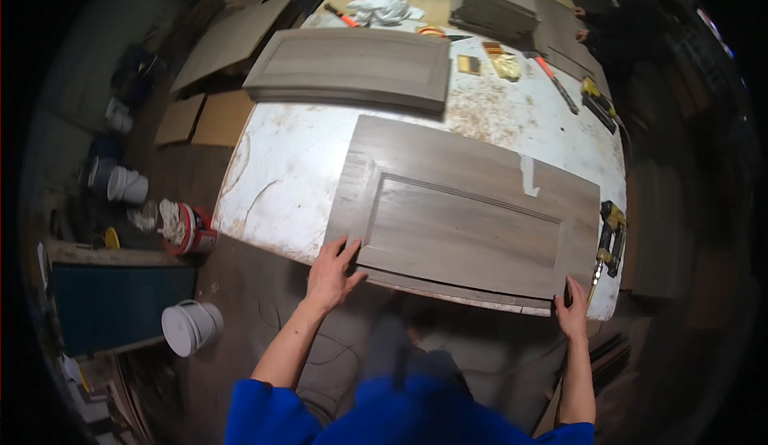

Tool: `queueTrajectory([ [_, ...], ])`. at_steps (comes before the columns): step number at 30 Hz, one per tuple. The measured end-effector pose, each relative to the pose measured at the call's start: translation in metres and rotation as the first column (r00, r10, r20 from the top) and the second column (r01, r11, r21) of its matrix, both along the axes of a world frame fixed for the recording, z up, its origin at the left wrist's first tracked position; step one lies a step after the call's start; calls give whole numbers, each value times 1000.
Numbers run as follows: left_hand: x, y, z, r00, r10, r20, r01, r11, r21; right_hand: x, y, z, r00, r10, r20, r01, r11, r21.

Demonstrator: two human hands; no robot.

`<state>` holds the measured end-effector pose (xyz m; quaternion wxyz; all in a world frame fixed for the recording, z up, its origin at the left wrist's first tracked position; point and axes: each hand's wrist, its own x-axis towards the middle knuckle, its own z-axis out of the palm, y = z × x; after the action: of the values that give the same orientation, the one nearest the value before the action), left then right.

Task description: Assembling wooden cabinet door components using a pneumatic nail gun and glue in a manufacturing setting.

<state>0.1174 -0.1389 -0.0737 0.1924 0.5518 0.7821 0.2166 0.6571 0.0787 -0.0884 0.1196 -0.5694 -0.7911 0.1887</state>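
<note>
A grey-brown wooden cabinet door [464, 233] with a recessed centre panel lies face up along the table's near edge. A pale, irregular patch marks its far right part. My left hand [328, 275] holds the near left corner, thumb and fingers around the edge. At the near right corner, my right hand [571, 310] grips the door's edge between thumb and fingers; its fingertips are partly hidden. Right of the door lies a yellow and black nail gun [612, 237] with a metal hose fitting toward me.
Stacked doors [352, 61] lie beyond, with another stack [494, 9] farther back. A hammer [556, 83], a second nail gun [598, 105] and a white cloth [386, 8] are on the white table [264, 197]. Buckets [192, 326] stand left on the floor. People work at the far end.
</note>
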Motion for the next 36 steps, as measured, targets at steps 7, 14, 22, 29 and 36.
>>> queueTrajectory([
  [7,-6,-11,-31,999,18,-28,-15,995,100,-2,-17,8,979,108,-174,-119,991,-56],
  [14,-5,-9,-26,999,-13,38,6,985,174,3,-23,3,967,70,-243,-68,998,17],
  [22,-12,-39,-17,997,-31,65,27,997,66,-3,-58,17,968,90,-234,-93,996,-1],
  [29,-13,-32,-6,997,-75,-24,76,995,64,-6,-62,31,982,65,-175,-71,997,-30],
  [36,29,72,58,914,-308,-264,344,934,101,-26,-79,27,948,-182,-260,166,983,-82],
])
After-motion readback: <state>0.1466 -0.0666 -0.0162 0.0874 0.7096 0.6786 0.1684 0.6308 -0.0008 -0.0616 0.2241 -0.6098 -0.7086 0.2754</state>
